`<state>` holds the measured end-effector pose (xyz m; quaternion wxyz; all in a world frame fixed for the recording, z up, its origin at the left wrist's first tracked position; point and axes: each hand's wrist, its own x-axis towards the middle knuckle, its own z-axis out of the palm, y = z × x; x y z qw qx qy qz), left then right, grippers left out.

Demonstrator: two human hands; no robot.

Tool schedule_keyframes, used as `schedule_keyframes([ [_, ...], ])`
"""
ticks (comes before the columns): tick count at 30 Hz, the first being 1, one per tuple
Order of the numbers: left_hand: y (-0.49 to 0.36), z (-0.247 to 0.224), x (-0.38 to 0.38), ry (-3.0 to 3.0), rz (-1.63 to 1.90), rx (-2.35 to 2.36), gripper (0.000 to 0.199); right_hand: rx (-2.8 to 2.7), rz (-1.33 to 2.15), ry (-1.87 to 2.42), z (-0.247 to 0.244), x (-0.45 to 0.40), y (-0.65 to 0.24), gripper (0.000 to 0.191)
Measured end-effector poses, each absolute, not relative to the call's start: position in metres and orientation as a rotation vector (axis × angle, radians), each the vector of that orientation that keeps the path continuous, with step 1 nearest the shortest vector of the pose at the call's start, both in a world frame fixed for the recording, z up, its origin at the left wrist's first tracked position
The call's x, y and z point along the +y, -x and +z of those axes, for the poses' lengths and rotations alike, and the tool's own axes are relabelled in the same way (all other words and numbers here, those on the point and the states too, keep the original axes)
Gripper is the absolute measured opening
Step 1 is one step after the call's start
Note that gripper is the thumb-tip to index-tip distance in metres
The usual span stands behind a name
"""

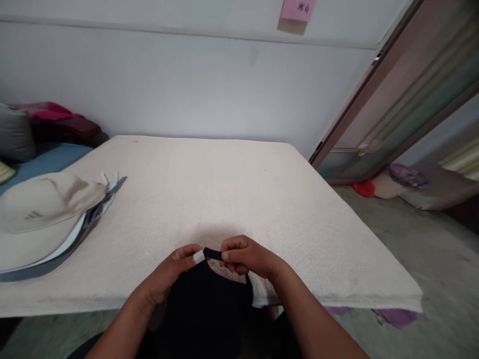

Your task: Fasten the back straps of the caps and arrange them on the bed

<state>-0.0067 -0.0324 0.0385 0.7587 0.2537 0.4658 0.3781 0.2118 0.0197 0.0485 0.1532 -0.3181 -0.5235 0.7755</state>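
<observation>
Black fabric [207, 306] sits below left hand [175, 267] and right hand [250, 256] pinching its strap [214, 254].

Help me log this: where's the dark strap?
In the head view, the dark strap is low, slightly left of centre, held between the left hand and right hand.

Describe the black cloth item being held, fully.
The black cloth item looks plain and matte, with a narrow strap across a curved opening that shows the pale table cover. The left hand holds it near the strap's left end; the right hand pinches the other. A white patch beside the strap may be a tag. It overlaps the cover's near edge; its lower outline is unclear.
</observation>
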Motion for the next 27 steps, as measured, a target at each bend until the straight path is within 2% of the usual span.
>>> schedule_keyframes([
  [3,0.0064,0.0379,-0.032,-0.584,0.801,1.02,0.029,-1.535,2.195,0.905,0.0483,0.0196,-0.2111,0.018],
  [12,0.0052,0.0388,-0.0323,-0.596,0.79,1.007,0.022,-1.554,2.27,0.907,0.0467,0.0216,-0.2118,0.009],
  [18,0.0033,0.0374,-0.032,-0.659,0.732,1.037,0.021,-1.55,2.26,0.89,0.0471,0.0209,-0.2101,0.018],
  [27,0.0024,0.0357,-0.0319,-0.718,0.658,1.097,0.023,-1.633,2.28,0.901,0.0466,0.0212,-0.2102,0.016],
])
